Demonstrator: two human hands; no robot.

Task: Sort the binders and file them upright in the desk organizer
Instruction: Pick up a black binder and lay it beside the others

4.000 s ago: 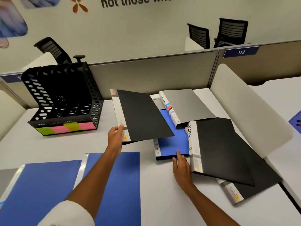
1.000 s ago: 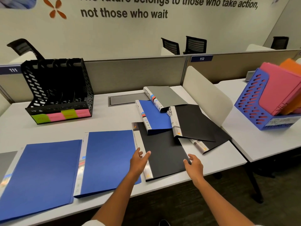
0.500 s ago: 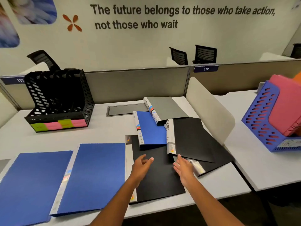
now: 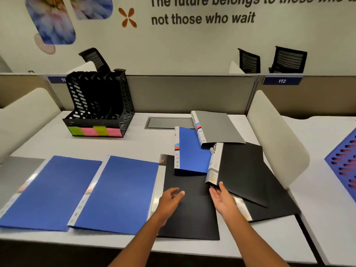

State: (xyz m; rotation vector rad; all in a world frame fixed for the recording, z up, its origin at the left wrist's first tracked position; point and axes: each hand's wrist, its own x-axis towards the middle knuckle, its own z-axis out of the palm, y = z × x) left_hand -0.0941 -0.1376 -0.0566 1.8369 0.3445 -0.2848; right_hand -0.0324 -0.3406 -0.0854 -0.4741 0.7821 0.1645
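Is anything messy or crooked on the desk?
Yes. On the right, a grey binder, a small blue binder and two black binders lie crookedly overlapping in a heap. The two big blue binders lie neatly side by side. The organizer holds none yet.

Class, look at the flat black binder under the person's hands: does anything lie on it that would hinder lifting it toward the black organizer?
Yes. A small blue binder overlaps the far edge of the flat black binder. The desk toward the organizer shows nothing else between.
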